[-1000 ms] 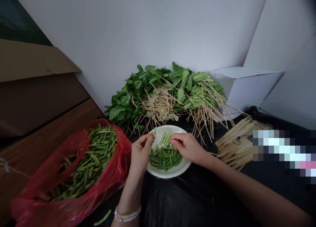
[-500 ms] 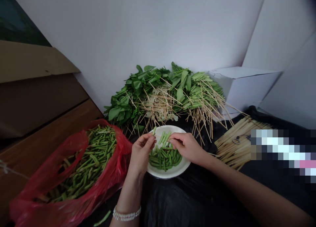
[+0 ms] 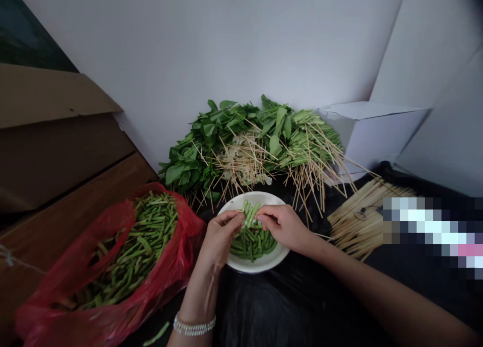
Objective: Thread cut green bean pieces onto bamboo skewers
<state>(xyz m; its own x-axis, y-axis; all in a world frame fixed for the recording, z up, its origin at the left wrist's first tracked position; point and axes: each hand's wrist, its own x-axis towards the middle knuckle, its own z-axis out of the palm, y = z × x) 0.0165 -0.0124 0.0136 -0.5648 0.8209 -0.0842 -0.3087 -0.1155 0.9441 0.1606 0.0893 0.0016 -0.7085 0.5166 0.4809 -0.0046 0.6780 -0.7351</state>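
Note:
Over the white bowl (image 3: 260,267), my left hand (image 3: 222,232) pinches a cut green bean piece at the left end of a short row of bean pieces (image 3: 251,214). The row sits side by side on a thin skewer, mostly hidden by the pieces and fingers. At the row's right end, my right hand (image 3: 282,226) grips the skewer between thumb and fingers. Loose cut green beans (image 3: 253,247) lie in the bowl beneath both hands.
On the left, a red plastic bag (image 3: 188,226) holds many cut beans. Behind the bowl are skewered leafy greens (image 3: 184,160) and skewered beans (image 3: 313,135). Bare skewers (image 3: 358,211) lie at right, before a white box (image 3: 373,130). A cardboard box (image 3: 56,155) stands left.
My left hand has moved right and slightly down, bringing its bean piece against the others on the skewer. My right hand has barely moved.

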